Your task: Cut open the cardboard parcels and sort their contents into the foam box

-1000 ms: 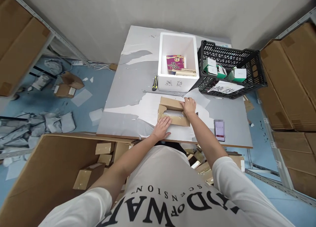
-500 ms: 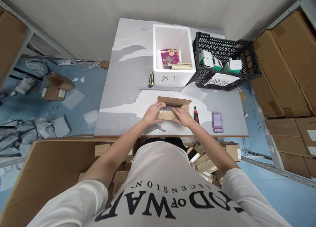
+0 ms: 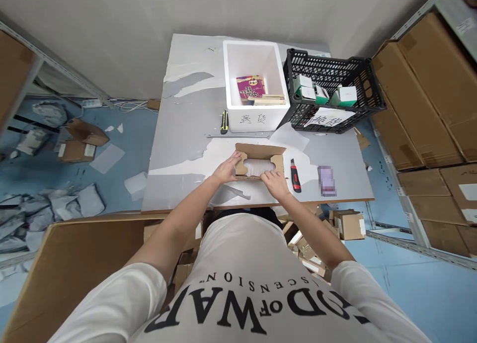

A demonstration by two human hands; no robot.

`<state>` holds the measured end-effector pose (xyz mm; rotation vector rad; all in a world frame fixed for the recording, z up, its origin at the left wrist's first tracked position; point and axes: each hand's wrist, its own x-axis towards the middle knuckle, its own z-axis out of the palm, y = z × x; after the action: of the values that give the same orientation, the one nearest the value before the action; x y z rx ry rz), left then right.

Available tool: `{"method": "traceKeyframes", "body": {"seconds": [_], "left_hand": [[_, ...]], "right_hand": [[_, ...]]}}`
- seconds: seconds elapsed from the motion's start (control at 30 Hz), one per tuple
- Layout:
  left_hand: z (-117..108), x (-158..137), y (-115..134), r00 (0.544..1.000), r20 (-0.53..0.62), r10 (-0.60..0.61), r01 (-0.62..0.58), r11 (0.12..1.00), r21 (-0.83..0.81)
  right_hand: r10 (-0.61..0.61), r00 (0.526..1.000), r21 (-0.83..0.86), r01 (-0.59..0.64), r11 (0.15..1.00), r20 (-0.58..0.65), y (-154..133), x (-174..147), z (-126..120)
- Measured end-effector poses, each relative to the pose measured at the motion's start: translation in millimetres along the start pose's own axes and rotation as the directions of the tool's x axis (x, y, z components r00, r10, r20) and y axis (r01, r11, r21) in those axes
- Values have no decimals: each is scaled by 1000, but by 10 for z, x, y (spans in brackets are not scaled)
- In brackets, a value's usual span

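A small cardboard box lies on the table in front of me with its lid flap raised at the back and its side flaps folded inward. Between those flaps a pale, whitish content shows, too blurred to name. My left hand grips the left end of the box. The fingers of my right hand are curled over its front edge, towards the right corner. A red and black utility knife rests just right of the box. Behind, by the white bin, lies a yellow and black utility knife.
A white foam bin with books stands at the back, beside a black plastic crate holding green and white boxes. A phone lies at the right. Below the table's front edge is a large carton on the left.
The front part of the box has been opened, uncovering the side flaps and pale content. My right hand has moved slightly right and down to the front edge.
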<state>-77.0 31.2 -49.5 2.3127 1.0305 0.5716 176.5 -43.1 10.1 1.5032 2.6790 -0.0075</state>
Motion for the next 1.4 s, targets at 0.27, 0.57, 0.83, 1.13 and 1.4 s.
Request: {"method": "traceKeyframes", "body": {"seconds": [0.27,0.57,0.83,1.13,1.4], "left_hand": [[-105,50,57,990,137,-39,35,999,28],[-388,103,358,933,313,-176,77,950,304],[-274,348,929,975,219,-46,-57,895,443],[-190,566,950,846,507,-164,-183,804,566],[-181,442,1073,903,304,-304,2,710,705]], "right_hand": [[26,999,53,-24,998,-29,-275,-402,462],[28,996,231,-48,972,85,-229,-410,216],[104,941,183,-170,968,322,10,161,-397],[117,878,22,-144,989,464,-13,475,-318],[269,856,-90,-256,963,442,106,351,-451]]}}
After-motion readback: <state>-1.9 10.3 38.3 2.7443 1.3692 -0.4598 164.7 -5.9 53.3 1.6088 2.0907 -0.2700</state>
